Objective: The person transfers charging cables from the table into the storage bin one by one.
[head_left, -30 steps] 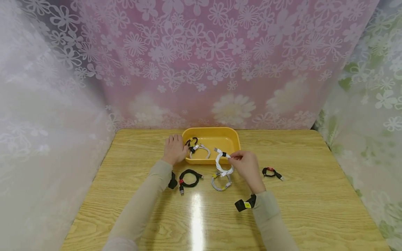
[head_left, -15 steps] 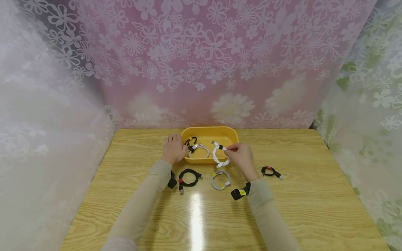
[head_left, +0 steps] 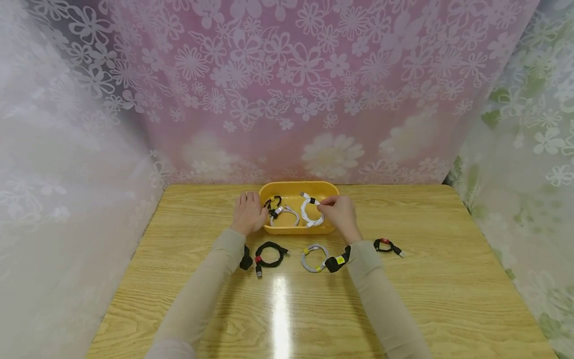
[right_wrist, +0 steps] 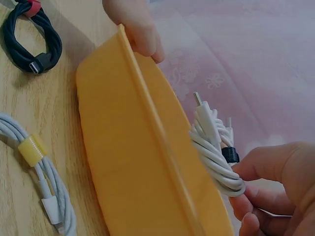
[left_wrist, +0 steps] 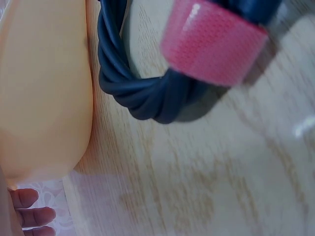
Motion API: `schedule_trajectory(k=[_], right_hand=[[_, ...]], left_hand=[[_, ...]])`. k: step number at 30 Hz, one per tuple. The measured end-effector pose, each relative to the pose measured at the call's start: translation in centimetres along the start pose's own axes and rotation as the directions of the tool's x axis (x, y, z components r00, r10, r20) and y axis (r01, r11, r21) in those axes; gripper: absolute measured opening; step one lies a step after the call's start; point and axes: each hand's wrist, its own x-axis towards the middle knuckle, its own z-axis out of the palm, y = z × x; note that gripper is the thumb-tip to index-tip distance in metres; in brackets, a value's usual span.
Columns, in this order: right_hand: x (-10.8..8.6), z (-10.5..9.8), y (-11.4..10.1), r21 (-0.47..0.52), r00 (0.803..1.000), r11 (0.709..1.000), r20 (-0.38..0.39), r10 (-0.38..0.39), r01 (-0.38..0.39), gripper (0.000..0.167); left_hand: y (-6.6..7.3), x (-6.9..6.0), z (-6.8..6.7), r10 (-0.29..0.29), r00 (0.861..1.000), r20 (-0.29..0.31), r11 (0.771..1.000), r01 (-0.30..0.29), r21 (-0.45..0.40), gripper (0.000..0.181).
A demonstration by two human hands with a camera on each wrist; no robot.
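My right hand (head_left: 342, 215) pinches a coiled white cable (head_left: 305, 211) with a black strap, over the right part of the yellow tray (head_left: 299, 231). In the right wrist view the white cable (right_wrist: 211, 147) hangs from the thumb and fingertips of the right hand (right_wrist: 275, 187), above the tray's rim. My left hand (head_left: 248, 214) rests on the tray's left edge, its thumb at the rim. Inside the tray's left part lie a greyish-white coiled cable (head_left: 296, 216) and a black cable with a yellow band (head_left: 279, 199).
In front of the tray lie a black coiled cable with a red strap (head_left: 281, 257) and a grey coiled cable with yellow bands (head_left: 304, 261). Another black cable with a red strap (head_left: 392, 247) lies to the right. A floral curtain (head_left: 287, 99) stands behind the table.
The right hand has moved the white cable from in front of the tray's near edge, forward and slightly left, to over its inside. The left hand has stayed at the tray's left edge.
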Motion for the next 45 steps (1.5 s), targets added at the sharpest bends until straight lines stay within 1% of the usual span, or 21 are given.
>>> schedule_trajectory(k=[2, 6, 13, 19, 24, 29, 35, 37, 42, 45], right_hand=[[0.3, 0.4, 0.1, 0.007, 1.0, 1.0, -0.02, 0.01, -0.01, 0.017], [0.9, 1.1, 0.4, -0.021, 0.999, 1.0, -0.046, 0.01, -0.011, 0.016], [1.7, 1.8, 0.7, -0.153, 0.998, 0.988, -0.059, -0.031, 0.022, 0.015], [2.1, 2.4, 1.1, -0.247, 0.999, 0.969, -0.025, -0.035, 0.028, 0.016], [2.4, 2.9, 1.1, -0.32, 1.0, 0.947, 0.015, -0.013, 0.017, 0.016], [2.4, 3.2, 1.1, -0.368, 1.0, 0.93, 0.026, -0.008, 0.017, 0.015], [2.3, 3.6, 1.3, -0.418, 0.999, 0.908, 0.045, -0.018, 0.035, 0.012], [2.3, 3.8, 1.3, -0.427, 0.998, 0.903, 0.052, -0.02, 0.04, 0.016], [2.5, 4.0, 1.4, -0.468, 0.996, 0.883, 0.084, -0.013, 0.051, 0.043], [2.7, 4.2, 1.4, -0.503, 0.994, 0.863, 0.106, -0.002, 0.055, 0.048]], left_hand=[[0.0, 0.0, 0.0, 0.0, 1.0, 0.0, 1.0, 0.0, 0.001, 0.029], [0.1, -0.1, 0.0, -0.006, 1.0, -0.002, 1.0, 0.006, 0.004, 0.027], [-0.1, 0.0, 0.2, -0.009, 1.0, 0.002, 1.0, 0.009, 0.003, 0.027], [-0.2, 0.1, 0.3, -0.008, 1.0, 0.004, 1.0, 0.008, -0.004, 0.027], [-0.3, 0.1, 0.5, -0.001, 1.0, -0.002, 1.0, 0.001, -0.004, 0.027], [-0.2, 0.1, 0.4, 0.002, 1.0, -0.009, 1.0, -0.002, -0.019, 0.026], [-0.2, 0.1, 0.3, 0.008, 1.0, -0.017, 1.0, -0.008, -0.009, 0.026], [-0.1, 0.1, 0.3, 0.01, 1.0, -0.017, 1.0, -0.01, -0.006, 0.028], [-0.1, 0.0, 0.2, 0.011, 1.0, -0.023, 1.0, -0.012, -0.007, 0.029], [-0.2, 0.1, 0.3, 0.012, 1.0, -0.027, 1.0, -0.012, -0.007, 0.028]])
